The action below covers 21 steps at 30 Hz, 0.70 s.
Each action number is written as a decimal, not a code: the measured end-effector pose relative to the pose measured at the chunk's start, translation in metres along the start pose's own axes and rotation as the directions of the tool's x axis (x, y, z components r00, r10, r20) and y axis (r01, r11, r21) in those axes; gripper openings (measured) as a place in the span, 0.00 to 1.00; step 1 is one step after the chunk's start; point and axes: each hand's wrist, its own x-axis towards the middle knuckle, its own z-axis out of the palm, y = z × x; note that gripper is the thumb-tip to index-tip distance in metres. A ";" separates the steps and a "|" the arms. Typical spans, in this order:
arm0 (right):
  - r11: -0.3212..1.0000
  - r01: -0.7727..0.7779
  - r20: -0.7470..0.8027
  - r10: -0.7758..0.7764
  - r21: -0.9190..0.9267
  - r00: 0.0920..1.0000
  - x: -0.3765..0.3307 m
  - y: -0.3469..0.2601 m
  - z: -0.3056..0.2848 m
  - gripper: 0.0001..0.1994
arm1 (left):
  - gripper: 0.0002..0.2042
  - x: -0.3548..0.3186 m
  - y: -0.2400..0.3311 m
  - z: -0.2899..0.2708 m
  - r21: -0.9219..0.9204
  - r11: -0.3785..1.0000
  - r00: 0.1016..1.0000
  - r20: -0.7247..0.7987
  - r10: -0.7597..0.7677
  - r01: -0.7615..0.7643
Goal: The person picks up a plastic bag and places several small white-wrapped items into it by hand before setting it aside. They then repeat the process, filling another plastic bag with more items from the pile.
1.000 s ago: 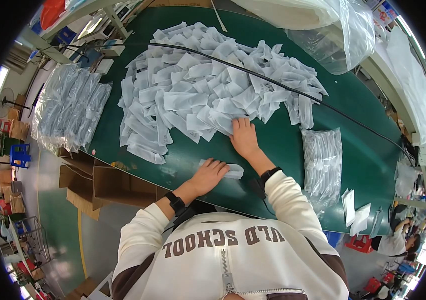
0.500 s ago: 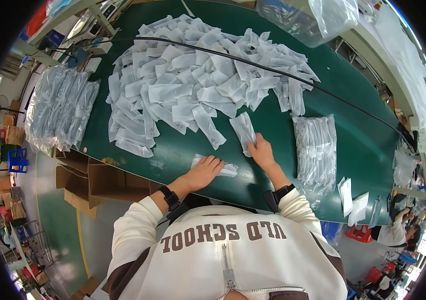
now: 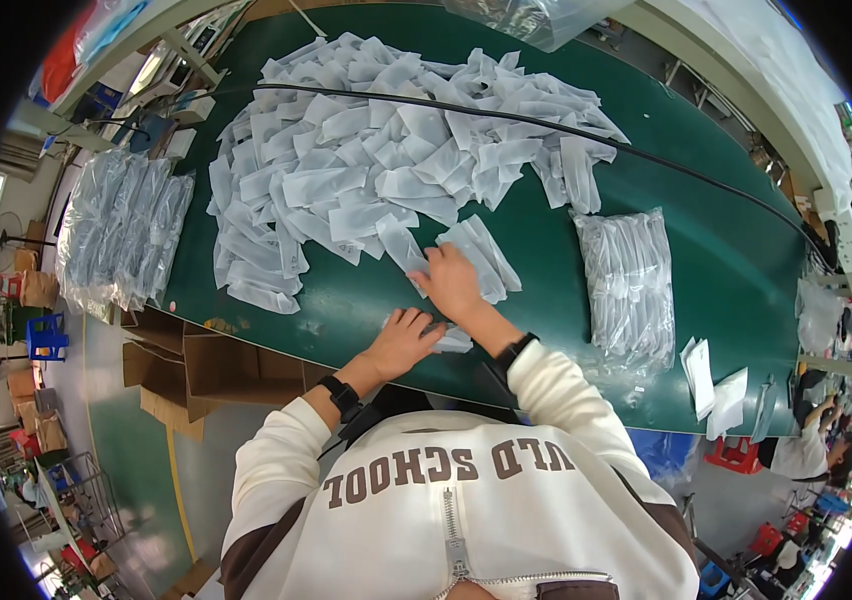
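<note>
A big heap of flat white packets (image 3: 386, 150) covers the far half of the green table (image 3: 706, 250). My right hand (image 3: 451, 283) lies flat on a couple of packets (image 3: 481, 255) pulled out of the heap's near edge. My left hand (image 3: 401, 340) presses down on a small stack of white packets (image 3: 451, 340) near the table's front edge, fingers spread. The two hands are close together. Both wrists wear dark bands.
A clear bag of packed packets (image 3: 631, 285) lies to the right. Another clear bagged bundle (image 3: 121, 235) hangs off the table's left end. A black cable (image 3: 586, 135) crosses the heap. Loose white packets (image 3: 716, 385) sit at the right front edge. Cardboard boxes (image 3: 196, 365) stand below.
My right hand has drawn packets from the heap toward me and to the left, ending beside the left hand. The left hand has stayed on the small stack.
</note>
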 end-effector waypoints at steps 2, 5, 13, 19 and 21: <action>0.998 -0.042 0.071 0.039 0.041 0.997 0.003 0.002 0.005 0.15 | 0.26 -0.004 0.000 0.001 -0.057 0.998 0.999 -0.047 -0.028 0.025; 0.986 -0.132 0.225 0.106 0.106 0.969 0.000 0.008 0.007 0.15 | 0.25 -0.007 -0.004 -0.006 -0.047 0.999 0.995 -0.098 -0.010 0.006; 0.958 0.062 0.417 -0.179 0.279 0.891 -0.045 0.029 -0.049 0.17 | 0.22 0.007 -0.006 -0.026 0.020 1.000 0.997 -0.076 -0.003 0.005; 0.991 -0.025 -0.006 0.025 -0.128 1.000 -0.050 0.053 -0.046 0.14 | 0.24 0.014 -0.015 0.004 -0.194 0.978 0.997 -0.055 0.062 -0.072; 0.969 -0.067 -0.015 0.066 -0.237 0.998 -0.053 0.064 -0.034 0.12 | 0.25 0.020 -0.013 0.005 -0.171 0.981 0.994 -0.059 0.087 -0.096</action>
